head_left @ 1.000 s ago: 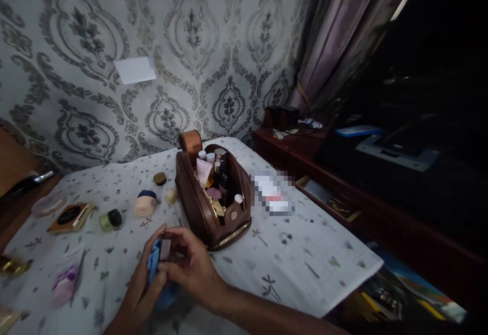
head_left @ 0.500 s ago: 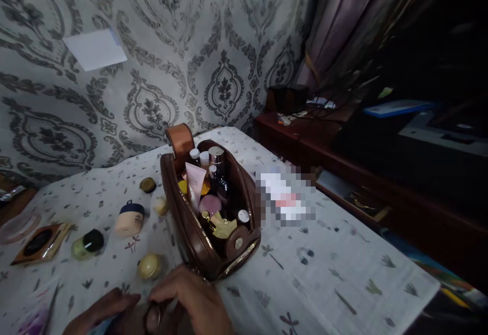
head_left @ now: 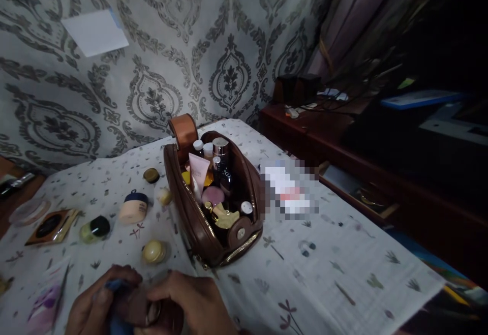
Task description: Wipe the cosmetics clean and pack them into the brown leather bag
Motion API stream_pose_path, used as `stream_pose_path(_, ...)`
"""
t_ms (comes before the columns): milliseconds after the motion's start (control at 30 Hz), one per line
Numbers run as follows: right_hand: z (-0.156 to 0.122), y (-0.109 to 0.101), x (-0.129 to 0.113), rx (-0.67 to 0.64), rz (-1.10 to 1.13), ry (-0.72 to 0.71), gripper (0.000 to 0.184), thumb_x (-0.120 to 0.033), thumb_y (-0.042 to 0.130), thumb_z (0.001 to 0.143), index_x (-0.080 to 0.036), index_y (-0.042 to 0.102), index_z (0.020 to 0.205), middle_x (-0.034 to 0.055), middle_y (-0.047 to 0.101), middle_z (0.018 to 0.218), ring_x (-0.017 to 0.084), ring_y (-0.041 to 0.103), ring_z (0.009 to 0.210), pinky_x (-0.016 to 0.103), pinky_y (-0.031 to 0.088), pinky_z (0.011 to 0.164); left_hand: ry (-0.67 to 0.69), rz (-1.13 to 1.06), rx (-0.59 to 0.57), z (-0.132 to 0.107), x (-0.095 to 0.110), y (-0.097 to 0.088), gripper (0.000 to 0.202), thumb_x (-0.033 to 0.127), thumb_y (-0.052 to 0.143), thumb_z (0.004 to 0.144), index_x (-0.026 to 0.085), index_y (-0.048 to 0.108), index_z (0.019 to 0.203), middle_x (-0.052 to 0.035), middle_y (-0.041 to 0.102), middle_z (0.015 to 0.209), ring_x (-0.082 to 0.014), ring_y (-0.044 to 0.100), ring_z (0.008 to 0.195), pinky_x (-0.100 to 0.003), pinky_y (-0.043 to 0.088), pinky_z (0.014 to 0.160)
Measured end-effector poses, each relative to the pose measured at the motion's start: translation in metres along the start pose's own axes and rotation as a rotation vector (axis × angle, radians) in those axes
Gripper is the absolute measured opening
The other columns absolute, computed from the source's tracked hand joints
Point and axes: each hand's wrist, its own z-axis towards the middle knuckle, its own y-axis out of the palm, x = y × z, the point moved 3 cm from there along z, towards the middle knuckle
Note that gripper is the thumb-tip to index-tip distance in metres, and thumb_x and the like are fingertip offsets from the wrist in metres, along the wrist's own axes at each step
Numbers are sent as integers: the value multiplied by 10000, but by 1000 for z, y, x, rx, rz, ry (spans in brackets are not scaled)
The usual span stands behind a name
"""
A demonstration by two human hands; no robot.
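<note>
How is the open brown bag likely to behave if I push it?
The brown bag is probably fairly heavy, with bottles and a pink tube inside. Its walls stand upright, suggesting moderate stiffness. Tipping it might spill things, since its top gapes open.

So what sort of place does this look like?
Probably a room in a home: there's ornate patterned wallpaper, a tied-back curtain, and an open brown bag of cosmetics on a printed cloth.
</note>
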Motion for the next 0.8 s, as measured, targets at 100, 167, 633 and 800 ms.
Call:
stream_pose_path(100, -2, -2, -6, 24, -84, -71, 364, -564, 652, 804, -216, 698, 901, 23, 656, 743, 137, 558, 618, 234, 439, 569, 51, 10, 32, 1, 20, 1, 451, 597, 494, 855, 256, 777, 774, -39, 761, 776, -251, 721, 708, -303, 605, 568)
stream_pose_path(167, -2, -2, -11, 43, -79, -35, 325, -526, 655, 797, -204, 640, 844, -5, 590, 680, 119, 503, 569, 224, 396, 526, 98, 44, 48, -3, 35, 4, 412, 564, 511, 863, 253, 780, 833, -41, 766, 820, -246, 722, 736, -307, 609, 612)
stream_pose_path(633, -5, -8, -37, 22, -30, 81, 316, -458, 706, 796, -196, 533, 753, -56, 527, 608, 90, 483, 557, 198, 362, 510, 325, 191, 181, -17, 53, 4, 278, 462, 561, 862, 293, 778, 826, -25, 775, 789, -244, 738, 809, -331, 601, 761)
stream_pose_path(800, -15, -27, -57, -21, -174, -1, 170, -355, 688, 862, -201, 626, 824, -32, 590, 709, 108, 549, 643, 217, 439, 583, 272, -2, 15, -12, 99, 17, 465, 504, 448, 937, 232, 721, 677, -32, 714, 648, -194, 671, 599, -263, 528, 542)
